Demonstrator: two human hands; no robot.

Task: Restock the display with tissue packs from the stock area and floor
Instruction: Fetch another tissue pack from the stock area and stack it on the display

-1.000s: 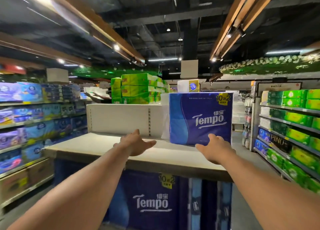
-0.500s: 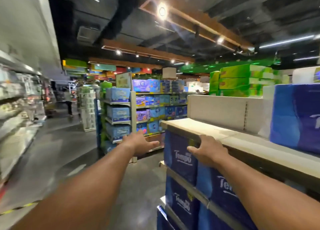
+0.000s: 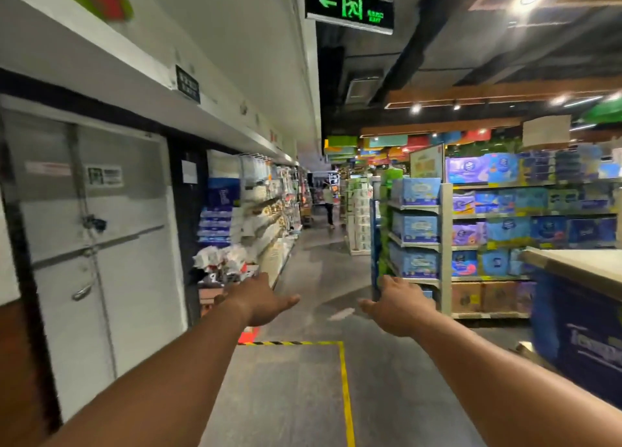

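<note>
Supermarket aisle ahead of us, with a grey floor marked by a yellow line, and a green exit sign hanging overhead. Half a second ago we faced the display shelf with its blue tissue packs; now our view has swung left, so the shelf sits only at the right edge, its pale top bare where we can see it, with one blurred blue tissue pack beneath it. A grey double door now fills the left side. Beyond it, against the left wall, stands a stack of blue tissue packs, with a crumpled heap of wrapping in front of it. Shelves of blue boxes stand across the aisle on the right, and a person walks far down the aisle.

Our arms reach forward at chest height. Our left hand and right hand float in mid-air, well apart, thumbs pointing inward toward each other, fingers relaxed and spread. Both hands hold nothing and touch nothing.
</note>
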